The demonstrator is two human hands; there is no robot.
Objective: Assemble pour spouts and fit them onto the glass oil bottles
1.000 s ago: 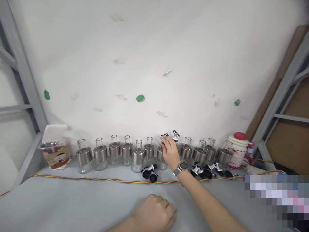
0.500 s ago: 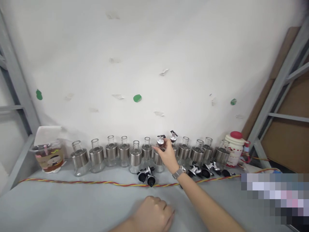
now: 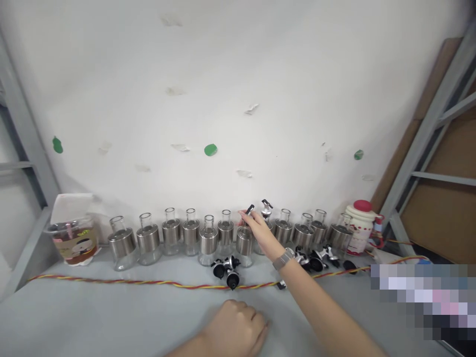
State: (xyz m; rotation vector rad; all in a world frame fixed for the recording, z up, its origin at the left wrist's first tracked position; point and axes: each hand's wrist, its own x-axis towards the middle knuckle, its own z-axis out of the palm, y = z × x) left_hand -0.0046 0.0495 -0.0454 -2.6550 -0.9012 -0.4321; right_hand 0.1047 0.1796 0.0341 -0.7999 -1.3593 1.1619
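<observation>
My right hand (image 3: 256,225), with a watch on its wrist, closes its fingers round a pourer spout (image 3: 250,209) at the mouth of a glass bottle with a steel sleeve (image 3: 244,241). The spout's black flap shows above the fingers; most of its body and the bottle's neck are hidden. Just to the right, another bottle carries a silver and black spout (image 3: 266,208). My left hand (image 3: 236,327) rests on the grey table as a fist, nearest the loose spouts (image 3: 226,271) in front of the bottles.
Several uncapped sleeved bottles (image 3: 122,242) line the wall on both sides. More loose spouts (image 3: 316,260) lie at right. A twisted red and yellow cord (image 3: 148,282) crosses the table. A drink cup (image 3: 76,243) stands at far left, a red-lidded cream flask (image 3: 360,228) at right.
The spout in my right hand has turned on the bottle, its black flap swinging from pointing sideways to tilting up. My right wrist has shifted slightly right. My left fist has stayed put.
</observation>
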